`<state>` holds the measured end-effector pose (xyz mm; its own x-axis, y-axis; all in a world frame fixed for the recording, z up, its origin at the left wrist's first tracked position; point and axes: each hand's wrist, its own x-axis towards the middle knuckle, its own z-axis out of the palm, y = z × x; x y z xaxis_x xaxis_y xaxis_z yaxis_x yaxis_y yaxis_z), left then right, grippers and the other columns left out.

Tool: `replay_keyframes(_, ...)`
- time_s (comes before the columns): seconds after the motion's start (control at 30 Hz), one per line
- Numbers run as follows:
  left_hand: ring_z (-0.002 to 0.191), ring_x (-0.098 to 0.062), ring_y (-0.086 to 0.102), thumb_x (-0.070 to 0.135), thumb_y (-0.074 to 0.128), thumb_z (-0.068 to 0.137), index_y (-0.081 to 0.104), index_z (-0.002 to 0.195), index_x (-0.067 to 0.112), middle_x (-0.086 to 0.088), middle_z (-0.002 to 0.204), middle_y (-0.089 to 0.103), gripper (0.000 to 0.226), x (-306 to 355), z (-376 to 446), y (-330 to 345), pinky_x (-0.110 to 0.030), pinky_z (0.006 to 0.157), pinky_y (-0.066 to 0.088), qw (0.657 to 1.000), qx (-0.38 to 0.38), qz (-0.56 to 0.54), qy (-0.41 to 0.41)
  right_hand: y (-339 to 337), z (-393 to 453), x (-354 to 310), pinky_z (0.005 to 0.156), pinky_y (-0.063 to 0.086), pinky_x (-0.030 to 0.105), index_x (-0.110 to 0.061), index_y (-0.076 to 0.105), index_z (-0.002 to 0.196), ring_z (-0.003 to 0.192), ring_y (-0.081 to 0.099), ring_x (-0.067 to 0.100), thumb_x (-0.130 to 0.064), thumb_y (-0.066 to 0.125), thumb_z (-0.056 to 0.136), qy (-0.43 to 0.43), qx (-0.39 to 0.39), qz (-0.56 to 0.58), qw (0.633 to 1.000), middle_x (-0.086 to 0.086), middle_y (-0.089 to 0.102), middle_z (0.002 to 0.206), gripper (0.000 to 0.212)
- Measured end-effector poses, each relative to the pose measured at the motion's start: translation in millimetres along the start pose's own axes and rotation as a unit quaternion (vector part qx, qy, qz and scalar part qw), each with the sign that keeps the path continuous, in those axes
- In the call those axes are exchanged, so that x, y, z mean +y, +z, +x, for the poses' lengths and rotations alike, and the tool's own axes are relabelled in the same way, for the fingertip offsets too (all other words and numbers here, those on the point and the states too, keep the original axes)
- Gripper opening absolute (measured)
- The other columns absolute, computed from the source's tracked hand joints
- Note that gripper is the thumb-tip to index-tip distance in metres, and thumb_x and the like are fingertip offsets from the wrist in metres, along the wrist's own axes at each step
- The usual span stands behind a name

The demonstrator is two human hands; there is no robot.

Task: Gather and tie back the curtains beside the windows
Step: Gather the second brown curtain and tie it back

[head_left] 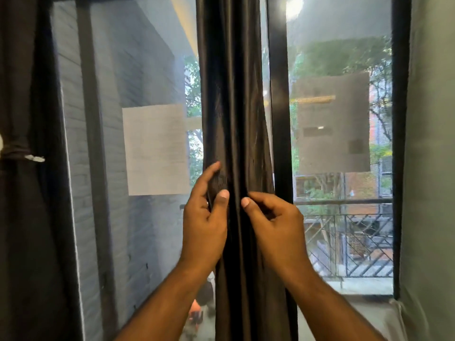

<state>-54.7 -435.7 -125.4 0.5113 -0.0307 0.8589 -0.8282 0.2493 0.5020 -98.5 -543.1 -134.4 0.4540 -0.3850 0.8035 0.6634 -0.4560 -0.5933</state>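
Observation:
A dark, shiny curtain (234, 107) hangs bunched in a narrow column down the middle of the head view, in front of the window frame. My left hand (205, 217) wraps the curtain's left side at mid height, fingers behind the folds and thumb in front. My right hand (273, 220) pinches the right side at the same height, thumb pressed on the front folds. At the far left a second dark curtain (22, 119) is gathered, with a tie (17, 157) around it.
A black window post (280, 119) stands just behind the curtain. A white paper sheet (155, 148) is stuck on the left pane. The right pane shows a balcony railing (349, 242). A grey wall (430, 168) borders the right edge.

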Motion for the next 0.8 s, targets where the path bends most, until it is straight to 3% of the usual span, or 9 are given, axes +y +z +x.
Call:
replay_keyframes(0.17, 0.107, -0.007, 0.064, 0.011, 0.069, 0.086, 0.066, 0.118, 0.021, 0.008, 0.111, 0.070, 0.033, -3.7, -3.7, 1.1, -0.022, 0.090, 0.053, 0.999, 0.032, 0.011, -0.031, -2.0, -7.6, -6.8, 0.071, 0.053, 0.012, -0.029, 0.073, 0.094, 0.081, 0.069, -0.001, -0.022, 0.077, 0.077, 0.001, -0.001, 0.046, 0.999, -0.010, 0.074, 0.087, 0.019)
replay_keyframes(0.27, 0.096, -0.007, 0.068, 0.021, 0.074, 0.082, 0.072, 0.108, 0.021, 0.009, 0.097, 0.073, 0.026, -7.6, -5.1, 2.5, -0.023, 0.083, 0.057, 0.997, 0.026, 0.036, -0.057, -3.8, -7.3, -8.6, 0.074, 0.056, 0.017, -0.021, 0.075, 0.097, 0.082, 0.071, 0.003, -0.018, 0.077, 0.078, 0.022, -0.015, 0.072, 0.997, -0.006, 0.075, 0.087, 0.019)
replay_keyframes(0.43, 0.088, -0.003, 0.068, 0.023, 0.076, 0.081, 0.073, 0.094, 0.028, 0.010, 0.090, 0.073, 0.014, -13.9, -2.6, 2.9, -0.014, 0.078, 0.053, 0.994, 0.028, 0.083, -0.069, -7.8, -1.2, -3.5, 0.083, 0.059, 0.035, -0.011, 0.075, 0.096, 0.088, 0.073, 0.019, -0.007, 0.068, 0.085, 0.090, -0.008, 0.153, 0.984, 0.004, 0.076, 0.087, 0.014)
replay_keyframes(0.53, 0.086, -0.003, 0.068, 0.020, 0.074, 0.084, 0.075, 0.093, 0.022, 0.007, 0.089, 0.073, 0.009, -16.6, -1.9, 0.2, -0.013, 0.078, 0.052, 0.991, 0.036, 0.112, -0.071, -10.4, 2.9, 2.9, 0.085, 0.058, 0.043, -0.007, 0.074, 0.094, 0.086, 0.072, 0.027, -0.007, 0.070, 0.083, 0.114, 0.008, 0.141, 0.983, 0.010, 0.075, 0.086, 0.012)
replay_keyframes(0.63, 0.084, -0.003, 0.065, 0.015, 0.075, 0.082, 0.075, 0.086, 0.017, 0.000, 0.091, 0.068, 0.004, -15.8, -0.1, -11.5, -0.007, 0.075, 0.047, 0.986, 0.089, 0.133, -0.044, -26.8, 12.8, 10.6, 0.078, 0.059, 0.043, -0.014, 0.072, 0.081, 0.074, 0.070, 0.022, -0.009, 0.077, 0.077, 0.106, 0.097, 0.070, 0.987, 0.006, 0.072, 0.075, 0.008)
replay_keyframes(0.7, 0.087, -0.002, 0.063, 0.014, 0.075, 0.083, 0.075, 0.085, 0.014, 0.000, 0.096, 0.063, 0.002, -11.2, -2.3, -18.8, -0.006, 0.077, 0.046, 0.987, 0.096, 0.115, -0.055, -39.4, 17.5, 14.3, 0.068, 0.057, 0.035, -0.022, 0.066, 0.075, 0.065, 0.063, 0.007, -0.013, 0.077, 0.078, 0.070, 0.160, -0.015, 0.984, -0.003, 0.067, 0.071, 0.015)
replay_keyframes(0.8, 0.090, -0.002, 0.063, 0.016, 0.074, 0.083, 0.074, 0.085, 0.017, 0.005, 0.097, 0.061, 0.002, -0.6, -11.2, -16.6, -0.007, 0.077, 0.047, 0.992, 0.069, 0.079, -0.068, -25.9, 6.3, 7.5, 0.061, 0.048, 0.015, -0.027, 0.062, 0.071, 0.062, 0.059, 0.000, -0.013, 0.078, 0.077, 0.002, 0.119, -0.053, 0.991, -0.008, 0.064, 0.069, 0.022)
